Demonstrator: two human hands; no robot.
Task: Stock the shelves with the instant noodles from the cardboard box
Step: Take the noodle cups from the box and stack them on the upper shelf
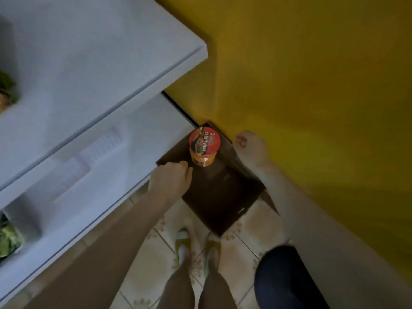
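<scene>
A dark cardboard box [218,204] stands open on the tiled floor, between the white shelves and the yellow wall. One instant noodle cup [204,145] with a red lid stands upright at the box's far end. My left hand [171,182] is curled over the box's left rim, its fingertips just short of the cup's base. My right hand [252,148] is curled at the top of the box's right flap, right of the cup. The rest of the box's inside is dark and looks bare.
White shelf boards [93,70] jut out at left, one above another. Green packets [7,90] lie at their left edge, with more on a lower board [9,239]. The yellow wall [312,85] closes the right side. My feet in yellow shoes [197,246] stand just before the box.
</scene>
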